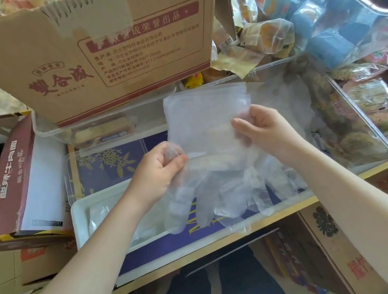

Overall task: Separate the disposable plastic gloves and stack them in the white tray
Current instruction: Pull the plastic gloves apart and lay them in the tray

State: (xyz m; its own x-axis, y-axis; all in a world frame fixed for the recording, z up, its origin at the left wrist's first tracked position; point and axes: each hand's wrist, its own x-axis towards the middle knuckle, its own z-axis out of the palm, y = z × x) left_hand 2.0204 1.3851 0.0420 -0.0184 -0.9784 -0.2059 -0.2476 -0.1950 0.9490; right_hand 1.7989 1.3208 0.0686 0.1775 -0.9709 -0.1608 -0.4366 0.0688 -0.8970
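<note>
Two hands (160, 168) (260, 130) on gloves (209, 123), above white tray (78, 219) edge.

The big cardboard box (103, 51) at the back carries the large red brand characters 雙合成 at its lower left, and a red band across its framed panel ends in 荣誉出品; among the small lines below, GB/T 20981 and the phone number 4000530456 can be made out, the rest being too blurred. The dark red carton (10, 184) on the left has white characters running sideways, not clear enough to read. The brown box (335, 246) under the counter shows red characters cut off by the edge.
</note>
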